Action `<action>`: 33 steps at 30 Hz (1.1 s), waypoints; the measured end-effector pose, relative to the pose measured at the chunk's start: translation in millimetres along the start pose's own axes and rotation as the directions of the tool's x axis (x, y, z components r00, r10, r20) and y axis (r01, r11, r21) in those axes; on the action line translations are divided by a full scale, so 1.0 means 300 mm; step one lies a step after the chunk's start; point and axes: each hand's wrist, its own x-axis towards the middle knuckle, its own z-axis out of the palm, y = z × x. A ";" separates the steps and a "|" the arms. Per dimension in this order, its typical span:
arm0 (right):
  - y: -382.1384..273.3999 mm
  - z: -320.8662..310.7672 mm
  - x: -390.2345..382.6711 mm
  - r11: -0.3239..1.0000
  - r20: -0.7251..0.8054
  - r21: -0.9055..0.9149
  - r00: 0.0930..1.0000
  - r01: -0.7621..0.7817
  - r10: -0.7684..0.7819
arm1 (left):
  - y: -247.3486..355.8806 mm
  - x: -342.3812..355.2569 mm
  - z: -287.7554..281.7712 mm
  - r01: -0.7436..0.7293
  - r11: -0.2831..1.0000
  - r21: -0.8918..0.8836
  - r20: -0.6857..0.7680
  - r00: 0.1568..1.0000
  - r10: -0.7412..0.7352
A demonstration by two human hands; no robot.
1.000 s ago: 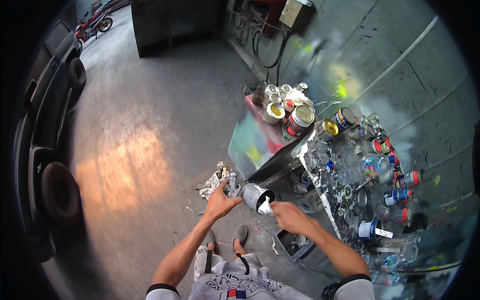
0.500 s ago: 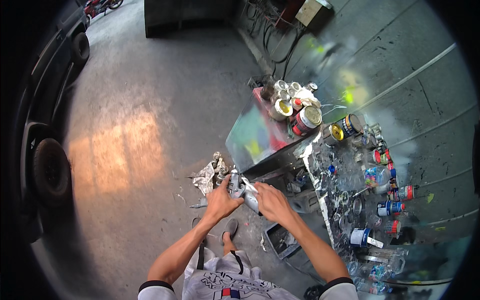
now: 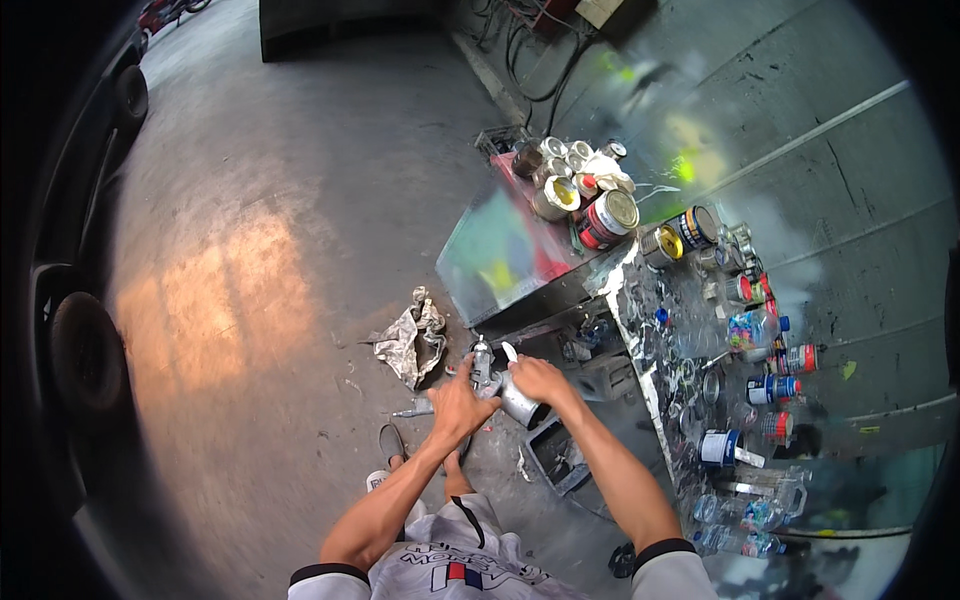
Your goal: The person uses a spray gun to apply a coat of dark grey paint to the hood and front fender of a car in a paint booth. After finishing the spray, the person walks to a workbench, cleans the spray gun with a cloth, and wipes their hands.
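spray gun with its silver cup: held up in front of the person, over the floor, between the crumpled paper on the left and the cluttered table on the right. gun's front tip points up-frame, away from the body. gun body's long axis runs roughly up-down in the view. cup sits on the right side of it, axis slanting from upper left to lower right, dark open end facing lower right, toward the black crate.

left hand is wrapped round the gun, index finger up along it, thumb reaching toward the cup. right hand is curled on a white rag, one end poking up past the fingers. that hand sits right by the cup's upper side; can't tell if skin touches metal.

vs 1.0 s ago: rag was at the cup's mouth, mouth turned more to the right. now rag is up beside the gun's front, mouth tipped further down-frame. vs 0.5 s ago: right hand was flatter over the cup, now more bunched. left hold looks the same throughout.
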 end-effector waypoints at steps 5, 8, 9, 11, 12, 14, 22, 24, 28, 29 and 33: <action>-0.104 0.102 -0.129 0.994 -0.270 -0.059 0.960 -0.087 0.068 | -0.052 0.041 0.049 0.009 1.000 0.011 -0.002 1.000 -0.009; -0.035 0.193 -0.139 0.987 -0.413 -0.154 0.904 0.050 -0.110 | -0.059 0.036 0.095 0.016 1.000 0.026 0.034 0.999 -0.017; 0.010 0.189 -0.121 0.999 -0.371 -0.039 0.928 0.030 -0.042 | -0.061 0.027 0.115 0.017 1.000 0.020 0.059 0.998 -0.018; 0.137 0.196 -0.098 0.971 -0.243 0.237 0.967 -0.011 0.070 | -0.048 0.012 0.149 0.006 1.000 0.011 0.117 0.993 -0.007; 0.221 0.205 -0.095 0.921 -0.156 0.388 0.983 -0.034 0.102 | -0.037 0.005 0.165 0.026 1.000 -0.011 0.169 0.985 -0.024; 0.294 0.263 -0.120 0.608 -0.122 0.794 0.985 0.020 0.126 | -0.047 0.007 0.203 0.039 0.999 0.008 0.219 0.975 -0.039; 0.464 0.427 -0.322 0.781 -0.370 0.544 0.923 0.306 -0.104 | -0.129 -0.035 0.447 0.022 0.999 0.024 0.361 0.932 -0.029; 0.540 0.515 -0.282 0.818 -0.324 0.519 0.942 0.249 -0.082 | -0.178 -0.079 0.562 -0.108 0.994 0.027 0.328 0.940 0.093; 0.649 0.760 -0.203 0.860 -0.169 0.510 0.983 0.021 0.076 | -0.253 -0.158 0.791 0.051 0.988 0.145 0.391 0.914 -0.105; 0.674 0.835 -0.191 0.861 -0.153 0.508 0.981 -0.028 0.122 | -0.306 -0.161 0.856 0.033 0.989 0.144 0.376 0.923 -0.086; 0.791 1.144 -0.171 0.934 -0.551 0.329 0.832 0.139 0.070 | -0.515 -0.188 1.086 0.017 0.991 0.136 0.359 0.931 -0.065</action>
